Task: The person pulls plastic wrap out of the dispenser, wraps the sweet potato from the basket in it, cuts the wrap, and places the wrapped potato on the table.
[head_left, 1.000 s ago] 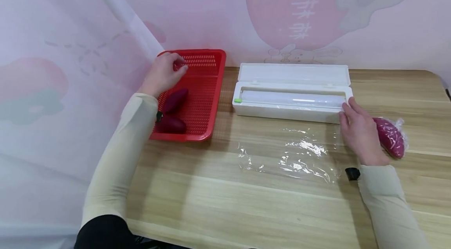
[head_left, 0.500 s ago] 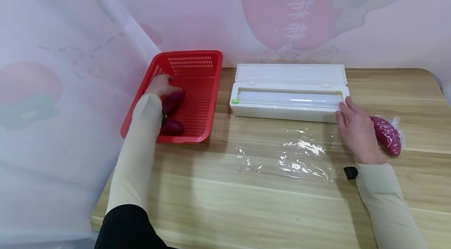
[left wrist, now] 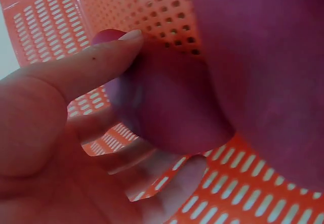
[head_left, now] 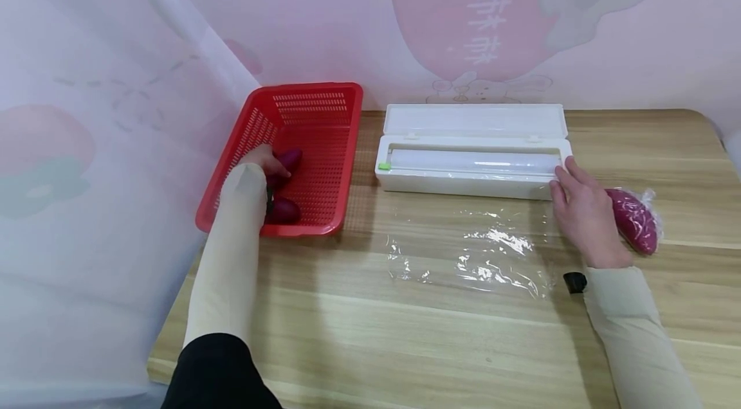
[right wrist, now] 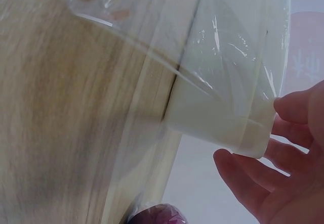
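Note:
My left hand is down inside the red basket. It grips a purple sweet potato, thumb over the top and fingers around its far side in the left wrist view. A second purple sweet potato lies nearer the basket's front, partly behind my wrist. My right hand holds the right end of a white cling film dispenser, its thumb and fingers at the corner. The dispenser's lid stands open, showing the film roll. A clear sheet of cling film spreads from its front across the table.
A film-wrapped purple sweet potato lies on the wooden table just right of my right hand. A green slider sits at the dispenser's left end. A pink printed backdrop rises behind the table and along its left side.
My left hand has come down from above the basket's left rim onto the farther sweet potato and closed around it. My right hand stays at the dispenser's end.

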`<move>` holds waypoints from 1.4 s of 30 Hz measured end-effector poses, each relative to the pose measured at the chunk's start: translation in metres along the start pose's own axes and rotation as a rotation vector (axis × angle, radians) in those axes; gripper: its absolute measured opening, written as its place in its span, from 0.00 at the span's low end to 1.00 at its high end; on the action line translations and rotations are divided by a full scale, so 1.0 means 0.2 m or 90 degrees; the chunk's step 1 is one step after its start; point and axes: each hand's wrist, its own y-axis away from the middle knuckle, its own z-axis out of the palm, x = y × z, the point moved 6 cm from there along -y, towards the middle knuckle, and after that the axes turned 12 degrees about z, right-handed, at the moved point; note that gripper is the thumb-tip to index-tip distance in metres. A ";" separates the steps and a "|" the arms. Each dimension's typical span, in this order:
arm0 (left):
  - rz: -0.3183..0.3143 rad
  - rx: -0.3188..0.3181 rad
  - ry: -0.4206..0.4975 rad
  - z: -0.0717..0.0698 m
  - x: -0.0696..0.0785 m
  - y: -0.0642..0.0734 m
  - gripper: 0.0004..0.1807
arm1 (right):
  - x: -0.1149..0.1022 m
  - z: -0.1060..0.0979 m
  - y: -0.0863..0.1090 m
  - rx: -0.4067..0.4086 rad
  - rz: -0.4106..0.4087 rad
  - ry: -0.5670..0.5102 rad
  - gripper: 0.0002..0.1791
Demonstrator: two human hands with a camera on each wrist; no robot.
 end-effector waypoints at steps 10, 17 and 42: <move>-0.017 -0.005 0.002 0.01 -0.05 -0.03 0.38 | -0.01 -0.01 0.00 -0.002 0.005 0.006 0.20; -0.025 -0.007 -0.012 0.01 -0.05 -0.04 0.38 | 0.00 -0.01 0.01 -0.015 0.015 0.008 0.21; -0.021 -0.003 -0.041 0.01 -0.07 -0.06 0.36 | 0.00 -0.01 0.00 -0.011 0.027 0.000 0.21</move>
